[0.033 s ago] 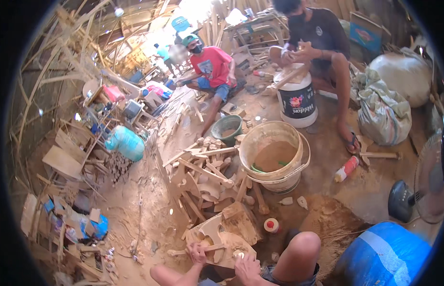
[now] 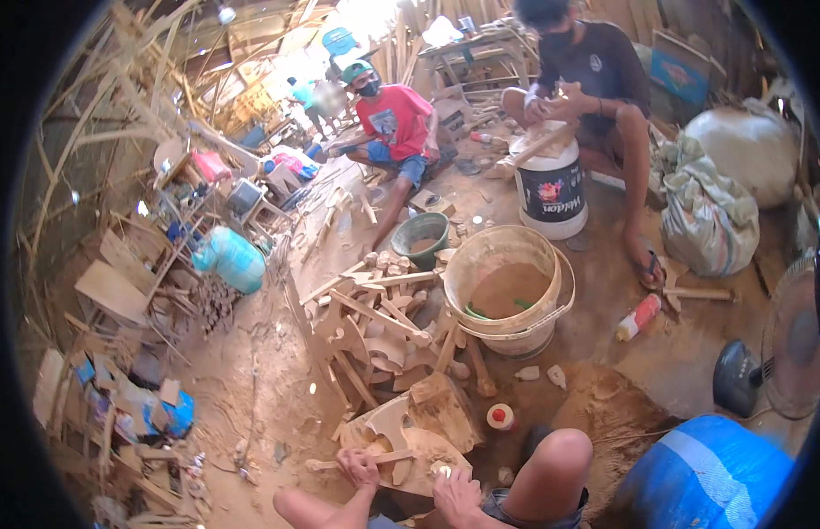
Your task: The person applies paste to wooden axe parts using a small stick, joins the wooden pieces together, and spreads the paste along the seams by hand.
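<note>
Left hand: curled down over a slim wooden piece, fingers closed about it; that is the left hand of the seated person nearest me.
Right hand: the right hand has its fingertips drawn in on a small white thing; how firmly, I can't tell.
Flat wooden piece: under both hands, the flat wooden piece lies just beside a chunky wooden block.
Bottle: white with a red top, the bottle stands near the block.
Right side: a blue bundle with a pale band, a fan beyond it.
Heap: cut wooden pieces on the floor past the block.
Buckets: a pale bucket holding something brown, a dark green basin behind.
Co-workers: one in a dark shirt at a black-and-white bucket; another, farther left, in a red shirt.
</note>
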`<state>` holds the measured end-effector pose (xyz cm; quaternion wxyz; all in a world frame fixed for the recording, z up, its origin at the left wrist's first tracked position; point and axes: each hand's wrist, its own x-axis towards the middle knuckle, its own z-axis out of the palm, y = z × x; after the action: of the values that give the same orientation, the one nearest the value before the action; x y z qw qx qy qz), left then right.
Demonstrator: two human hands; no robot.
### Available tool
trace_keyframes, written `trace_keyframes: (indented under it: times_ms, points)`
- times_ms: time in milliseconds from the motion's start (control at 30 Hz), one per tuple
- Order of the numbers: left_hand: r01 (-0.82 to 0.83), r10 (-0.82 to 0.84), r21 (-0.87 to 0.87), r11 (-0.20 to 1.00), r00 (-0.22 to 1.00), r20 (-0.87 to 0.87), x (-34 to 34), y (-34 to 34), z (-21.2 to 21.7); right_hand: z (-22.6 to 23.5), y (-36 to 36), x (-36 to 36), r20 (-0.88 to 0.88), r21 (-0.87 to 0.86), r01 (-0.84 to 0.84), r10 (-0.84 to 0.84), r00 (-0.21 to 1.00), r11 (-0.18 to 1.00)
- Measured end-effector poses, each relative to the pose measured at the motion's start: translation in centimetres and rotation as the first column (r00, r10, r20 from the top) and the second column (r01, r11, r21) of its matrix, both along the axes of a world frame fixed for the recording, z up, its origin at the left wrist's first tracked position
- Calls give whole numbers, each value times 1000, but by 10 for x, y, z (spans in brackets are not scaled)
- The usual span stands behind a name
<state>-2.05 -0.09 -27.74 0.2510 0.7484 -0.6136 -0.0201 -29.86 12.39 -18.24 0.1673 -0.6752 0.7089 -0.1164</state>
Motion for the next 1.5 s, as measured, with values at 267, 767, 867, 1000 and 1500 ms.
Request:
trace_keyframes:
  times_ms: [267,767,867,1000,1500]
  points:
    - [-164,209,-306,938,970,121,26,8,-36,29,-11,-16,81,4,-166,165,983,986]
    - [-368,352,-164,915,929,-115,13,-8,7,82,-81,33,-10,122,-344,348,938,931]
    - [-329,304,-156,931,938,-168,18,-3,11,78,-89,40,-35,76,-360,363,931,930]
    - [-336,316,-153,929,938,-143,20,-4,8,78,-95,45,59,154,-408,404,913,900]
    - [-336,320,-181,924,941,-114,18,-11,7,57,-108,80,-100,192,-447,470,877,874]
